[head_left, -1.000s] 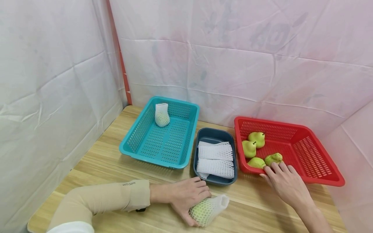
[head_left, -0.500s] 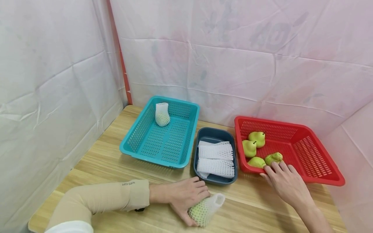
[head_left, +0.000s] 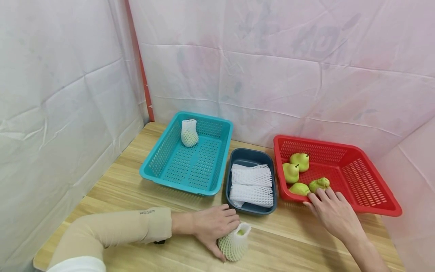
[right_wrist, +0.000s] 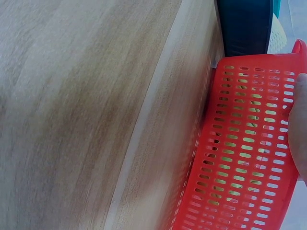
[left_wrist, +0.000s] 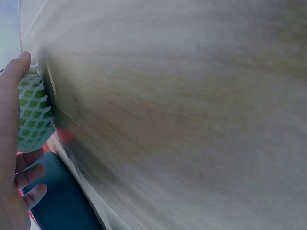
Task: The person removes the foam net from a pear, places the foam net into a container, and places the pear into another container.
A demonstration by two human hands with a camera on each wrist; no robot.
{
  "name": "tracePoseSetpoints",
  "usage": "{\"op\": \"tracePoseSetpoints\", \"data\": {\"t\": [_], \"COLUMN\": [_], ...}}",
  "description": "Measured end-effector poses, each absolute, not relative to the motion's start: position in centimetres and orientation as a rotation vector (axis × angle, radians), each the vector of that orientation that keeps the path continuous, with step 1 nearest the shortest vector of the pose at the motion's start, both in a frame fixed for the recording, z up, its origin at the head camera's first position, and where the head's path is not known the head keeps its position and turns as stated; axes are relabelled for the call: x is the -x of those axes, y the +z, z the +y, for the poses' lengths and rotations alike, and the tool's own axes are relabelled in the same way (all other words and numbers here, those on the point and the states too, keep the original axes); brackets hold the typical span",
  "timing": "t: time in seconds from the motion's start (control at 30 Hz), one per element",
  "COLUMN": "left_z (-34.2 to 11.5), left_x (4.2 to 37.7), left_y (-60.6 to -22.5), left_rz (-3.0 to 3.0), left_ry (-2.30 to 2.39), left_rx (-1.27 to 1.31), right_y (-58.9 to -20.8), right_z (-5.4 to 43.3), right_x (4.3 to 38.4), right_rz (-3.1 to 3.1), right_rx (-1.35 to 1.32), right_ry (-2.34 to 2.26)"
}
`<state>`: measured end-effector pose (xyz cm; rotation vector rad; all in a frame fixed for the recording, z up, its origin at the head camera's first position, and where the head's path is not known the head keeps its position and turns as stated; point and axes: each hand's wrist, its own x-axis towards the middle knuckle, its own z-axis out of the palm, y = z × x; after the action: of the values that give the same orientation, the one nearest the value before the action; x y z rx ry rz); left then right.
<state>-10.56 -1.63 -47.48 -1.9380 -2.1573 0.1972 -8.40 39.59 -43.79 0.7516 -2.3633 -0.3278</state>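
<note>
In front of the blue tray [head_left: 249, 161], the left hand [head_left: 214, 227] grips a netted pear [head_left: 234, 244] on the table [head_left: 115, 189]; to the tray's right, the right hand [head_left: 334, 215] rests loosely on the red basket's rim [head_left: 377, 212].

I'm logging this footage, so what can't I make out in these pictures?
Head view: part of the nearer netted pear, covered by the left hand.
Head view: how many net sleeves; they overlap in the blue tray.
Head view: underside of the nearest bare pear, behind the red basket's rim.
Right wrist view: most of the right hand, past the right edge.
</note>
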Motion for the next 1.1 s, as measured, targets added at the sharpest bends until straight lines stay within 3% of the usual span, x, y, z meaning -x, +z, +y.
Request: {"op": "tracePoseSetpoints", "data": {"t": [0.6,1.1], "left_z": [-2.3,-4.9], "left_x": [10.8,11.2], "left_y": [-47.2,-43.8], "left_rz": [-2.263,-2.116], "left_ry": [0.139,0.223], "left_rx": [1.909,1.842], "right_y": [-43.5,-43.3], "right_z": [39.3,39.4], "right_x": [8.4,8.3], "right_rz": [-2.349,-2.349], "right_rx": [-0.760,-0.761], "right_ry": [-0.301,-0.294]}}
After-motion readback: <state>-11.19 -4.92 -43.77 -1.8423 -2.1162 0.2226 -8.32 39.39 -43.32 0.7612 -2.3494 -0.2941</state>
